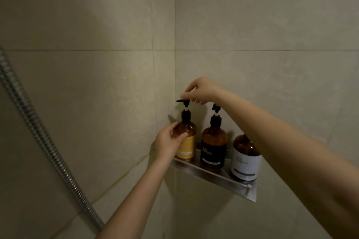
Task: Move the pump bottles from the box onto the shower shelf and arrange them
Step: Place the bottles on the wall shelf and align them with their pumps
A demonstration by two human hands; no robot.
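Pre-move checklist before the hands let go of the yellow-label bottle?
1. Yellow-label pump bottle upright on the corner shelf: ok.
2. Left hand steadying its body: ok.
3. Right hand at its pump head: ok; firm pinch: cannot tell.
4. Black-label bottle and white-label bottle upright on the shelf: ok.
5. Nozzles facing the same way: not ok.
6. White-label bottle's pump: cannot tell, hidden by the right forearm.

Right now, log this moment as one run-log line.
stage: arranging | left hand: gripping yellow-label pump bottle | right hand: fingers at its pump head | shelf: three bottles standing
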